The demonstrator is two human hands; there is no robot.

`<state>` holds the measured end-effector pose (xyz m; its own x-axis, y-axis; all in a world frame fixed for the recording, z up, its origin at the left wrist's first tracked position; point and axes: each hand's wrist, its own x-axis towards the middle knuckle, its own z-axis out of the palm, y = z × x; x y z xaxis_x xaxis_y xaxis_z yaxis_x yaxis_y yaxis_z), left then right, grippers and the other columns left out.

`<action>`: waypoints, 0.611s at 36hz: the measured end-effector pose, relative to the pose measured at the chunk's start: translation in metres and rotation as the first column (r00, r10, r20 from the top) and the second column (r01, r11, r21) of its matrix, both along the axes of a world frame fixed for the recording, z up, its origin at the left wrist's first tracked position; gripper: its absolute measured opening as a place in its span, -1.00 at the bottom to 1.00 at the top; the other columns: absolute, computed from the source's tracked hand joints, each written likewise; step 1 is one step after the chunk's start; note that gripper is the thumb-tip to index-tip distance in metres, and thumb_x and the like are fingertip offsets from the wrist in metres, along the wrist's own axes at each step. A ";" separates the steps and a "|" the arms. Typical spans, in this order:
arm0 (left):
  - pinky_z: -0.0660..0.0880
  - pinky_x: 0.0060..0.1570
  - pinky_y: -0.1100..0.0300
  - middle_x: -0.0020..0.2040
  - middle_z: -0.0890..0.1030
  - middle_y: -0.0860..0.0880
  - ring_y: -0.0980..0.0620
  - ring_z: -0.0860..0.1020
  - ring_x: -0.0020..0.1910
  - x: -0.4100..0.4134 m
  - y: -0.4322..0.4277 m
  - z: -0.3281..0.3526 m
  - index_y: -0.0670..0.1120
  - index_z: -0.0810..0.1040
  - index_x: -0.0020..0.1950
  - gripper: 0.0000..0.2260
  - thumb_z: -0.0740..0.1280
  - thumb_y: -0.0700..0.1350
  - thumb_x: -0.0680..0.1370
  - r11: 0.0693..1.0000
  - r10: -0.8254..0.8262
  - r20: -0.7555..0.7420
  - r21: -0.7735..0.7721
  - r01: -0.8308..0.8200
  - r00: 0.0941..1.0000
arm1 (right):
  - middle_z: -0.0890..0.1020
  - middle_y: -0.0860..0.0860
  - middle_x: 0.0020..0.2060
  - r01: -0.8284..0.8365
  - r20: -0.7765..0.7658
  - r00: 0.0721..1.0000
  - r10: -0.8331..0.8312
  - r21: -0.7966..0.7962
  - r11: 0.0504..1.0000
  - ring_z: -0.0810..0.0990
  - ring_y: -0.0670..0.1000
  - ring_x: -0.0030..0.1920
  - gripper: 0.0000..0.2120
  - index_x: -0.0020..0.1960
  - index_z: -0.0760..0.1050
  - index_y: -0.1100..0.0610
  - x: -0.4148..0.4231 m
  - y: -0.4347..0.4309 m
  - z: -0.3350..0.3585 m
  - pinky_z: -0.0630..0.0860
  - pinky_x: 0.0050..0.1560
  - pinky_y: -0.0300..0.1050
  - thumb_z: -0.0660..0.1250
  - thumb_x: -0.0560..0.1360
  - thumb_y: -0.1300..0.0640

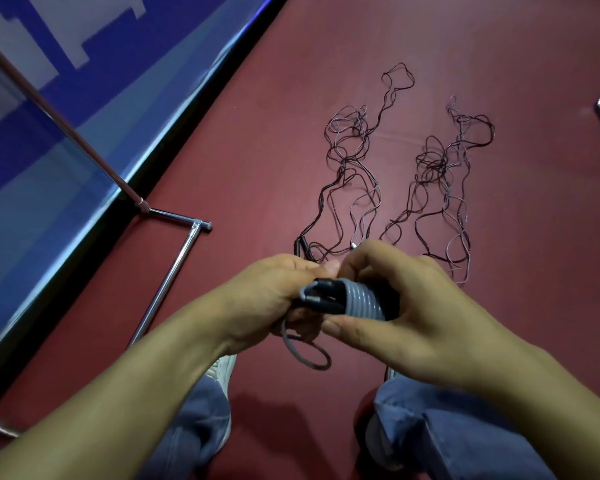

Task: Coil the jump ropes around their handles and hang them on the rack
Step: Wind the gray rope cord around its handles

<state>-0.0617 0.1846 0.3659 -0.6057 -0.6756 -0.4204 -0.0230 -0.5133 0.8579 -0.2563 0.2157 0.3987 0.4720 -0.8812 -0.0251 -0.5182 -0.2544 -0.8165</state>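
Hands (271, 296) (406, 306) grip coiled rope (364, 301); tangled ropes (433, 161), rack (172, 271) nearby.

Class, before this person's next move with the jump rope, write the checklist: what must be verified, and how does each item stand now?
1. Left hand grips black handles, right hand grips grey coil: ok.
2. Coil turns snug, side by side: ok.
3. Rope fully wound: not ok; loose loop hangs below.
4. Rope end tucked: cannot tell, fingers hide it.
5. Hanging bar of rack: cannot tell; only floor rods show.
6. Floor ropes coiled: not ok, tangled.
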 end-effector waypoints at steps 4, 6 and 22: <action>0.06 -0.45 0.20 -0.56 0.17 0.00 0.10 0.11 -0.58 -0.004 0.002 0.000 -0.09 0.37 -0.39 -0.75 0.19 -0.28 0.48 0.996 0.056 -0.046 0.078 -0.052 0.997 | 0.59 0.04 -0.32 0.060 0.090 0.994 -0.057 -0.035 0.998 0.49 0.07 -0.40 -0.67 0.04 0.43 -0.07 -0.002 -0.002 -0.004 0.48 -0.37 0.14 0.51 0.41 -0.10; -0.01 -0.43 0.16 -0.57 0.16 0.02 0.11 0.09 -0.60 -0.007 0.005 0.000 -0.09 0.36 -0.34 -0.70 0.11 -0.33 0.58 0.992 0.097 -0.048 0.091 -0.093 0.994 | 0.58 0.04 -0.35 0.093 0.113 0.990 -0.088 -0.037 0.995 0.49 0.11 -0.41 -0.68 0.01 0.46 -0.04 -0.003 -0.004 -0.005 0.48 -0.39 0.14 0.52 0.40 -0.10; 0.39 -0.37 0.09 -0.37 0.52 -0.06 0.01 0.44 -0.41 0.008 0.012 0.009 0.06 0.66 -0.06 -0.96 0.42 -0.06 0.56 0.735 0.212 0.363 -0.671 0.096 0.907 | 0.63 0.06 -0.35 0.267 0.102 0.959 -0.265 -0.006 0.964 0.55 0.06 -0.46 -0.79 -0.04 0.58 0.00 -0.020 -0.022 -0.004 0.48 -0.50 -0.08 0.57 0.41 0.04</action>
<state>-0.0536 0.1963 0.3746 -0.4429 -0.8958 -0.0385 -0.4211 0.1699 0.8910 -0.2765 0.1942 0.3942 0.2200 -0.9751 0.0281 -0.4860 -0.1345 -0.8636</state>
